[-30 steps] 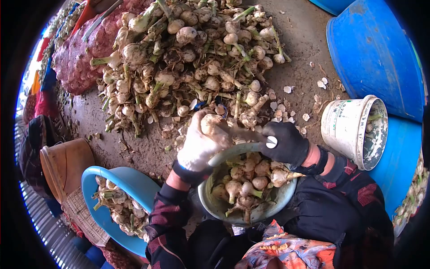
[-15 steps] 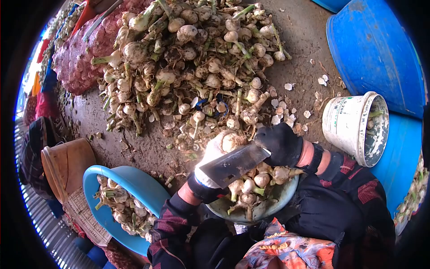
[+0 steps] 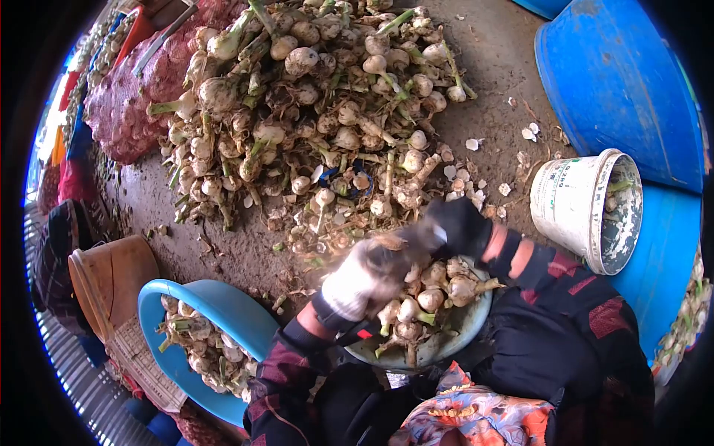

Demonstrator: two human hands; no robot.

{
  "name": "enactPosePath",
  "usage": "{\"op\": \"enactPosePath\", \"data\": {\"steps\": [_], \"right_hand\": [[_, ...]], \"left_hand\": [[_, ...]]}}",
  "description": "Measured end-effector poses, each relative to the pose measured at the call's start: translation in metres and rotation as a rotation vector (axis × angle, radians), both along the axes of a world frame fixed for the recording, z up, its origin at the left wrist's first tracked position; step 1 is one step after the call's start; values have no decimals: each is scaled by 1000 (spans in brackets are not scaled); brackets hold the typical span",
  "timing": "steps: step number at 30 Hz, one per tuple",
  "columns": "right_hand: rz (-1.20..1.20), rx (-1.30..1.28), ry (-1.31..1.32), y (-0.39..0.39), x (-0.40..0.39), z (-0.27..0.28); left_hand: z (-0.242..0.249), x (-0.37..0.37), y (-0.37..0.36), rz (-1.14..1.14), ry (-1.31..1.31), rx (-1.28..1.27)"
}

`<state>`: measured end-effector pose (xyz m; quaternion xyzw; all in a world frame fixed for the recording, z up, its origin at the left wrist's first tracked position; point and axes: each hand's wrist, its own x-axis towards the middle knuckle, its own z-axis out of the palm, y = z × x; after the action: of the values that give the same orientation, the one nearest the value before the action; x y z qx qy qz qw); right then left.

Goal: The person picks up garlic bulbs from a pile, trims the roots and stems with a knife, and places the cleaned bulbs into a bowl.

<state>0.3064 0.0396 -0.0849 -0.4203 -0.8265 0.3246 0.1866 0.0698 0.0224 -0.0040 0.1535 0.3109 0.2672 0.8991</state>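
Observation:
My left hand, in a white glove, is closed around a garlic bulb, which is smeared by motion. My right hand, in a black glove, grips a broad-bladed knife. Its blurred blade meets the bulb between my hands, and I cannot make out the exact contact. Just below my hands stands a pale basin with several trimmed garlic bulbs in it. Beyond them lies a big heap of garlic with stems and roots still attached.
A light-blue basin of garlic stands at the left, beside a brown bucket. To the right are a white bucket on its side and a large blue tub. A pink mesh sack lies far left. Peel scraps litter the floor.
The knife blade has swung up from flat over my left hand to the bulb's side and is now blurred. My right hand has shifted slightly, still holding the knife.

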Motion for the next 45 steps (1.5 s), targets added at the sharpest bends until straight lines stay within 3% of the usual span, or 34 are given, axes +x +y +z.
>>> {"op": "enactPosePath", "data": {"steps": [1, 2, 4, 5, 6, 8, 9, 10, 12, 14, 16, 18, 19, 22, 23, 26, 28, 29, 30, 31, 32, 33, 34, 35, 36, 38, 39, 42, 44, 45], "right_hand": [[-119, -50, -45, 2, 12, -16], [-169, -164, -163, 5, 38, -26], [-243, -82, -315, 1, 57, -21], [-328, -108, -190, -8, 47, -13], [-411, -106, -68, -5, 37, -6], [-423, -282, 93, -1, 12, 29], [-470, -519, 248, -5, 0, 39], [-425, -529, 314, -13, -4, 34], [-323, -750, 530, -16, -21, 61], [-305, -838, 507, -18, -32, 71], [-371, -754, 532, -18, -38, 69], [-584, -927, 446, -9, -36, 71], [-619, -857, 475, -7, -34, 68], [-599, -806, 502, 1, -22, 54], [-598, -806, 502, 0, -20, 54], [-614, -705, 487, -5, -18, 52], [-410, -740, 591, -15, -23, 52], [-372, -704, 279, -15, -32, 49], [-364, -963, -28, -18, -35, 51], [-297, -1001, 30, -28, -31, 40], [-227, -1037, 89, -34, -27, 33], [-284, -1016, 112, -42, -23, 27], [-204, -828, 73, -42, -13, 10], [-398, -920, 96, -30, -13, 27], [-594, -1006, 119, -18, -13, 44], [-683, -1006, 254, -9, 4, 38], [-727, -960, 309, -7, 9, 33], [-712, -836, 328, -8, 17, 23], [-647, -765, 305, -9, 17, 23], [-680, -831, 307, -10, 16, 25]], "left_hand": [[3, -10, 17, -527, 200, 683], [21, -8, 7, -280, 301, 848], [32, -11, 16, -340, 299, 532], [0, -11, 32, -319, 336, 1302], [-6, -10, 11, -132, 392, 568], [-3, 1, 10, 220, 79, 260], [-8, 5, 7, 390, 95, -74], [-28, 4, 6, 543, -105, -187], [-20, 10, 19, 497, -353, -18], [-12, 15, 18, 603, -329, -156], [-10, 15, 16, 701, -299, -289], [-7, 9, 11, 515, -378, -92], [-9, 5, 9, 513, -380, -92], [-16, -7, 4, 387, -16, 10], [-4, 2, 3, 451, 117, -41], [-13, 7, 3, 520, 203, -61], [-10, 6, 2, 529, 195, -109], [-6, 4, 2, 546, 80, -54], [0, 3, 1, 559, -31, -1], [23, 3, 4, 575, -93, 49], [28, -4, 6, 206, 643, 540], [29, -16, 10, 137, 413, 545], [28, -25, 16, 70, 180, 545], [25, -27, 25, -168, 122, 659], [24, -24, 32, -302, 174, 601], [5, -22, 50, -450, 706, 1088], [-7, -21, 49, -424, 745, 1207], [-63, 1, 78, -1020, 1199, 1427], [-97, 12, 76, -1248, 1244, 1600], [-107, 16, 76, -1235, 1204, 1707]]}}
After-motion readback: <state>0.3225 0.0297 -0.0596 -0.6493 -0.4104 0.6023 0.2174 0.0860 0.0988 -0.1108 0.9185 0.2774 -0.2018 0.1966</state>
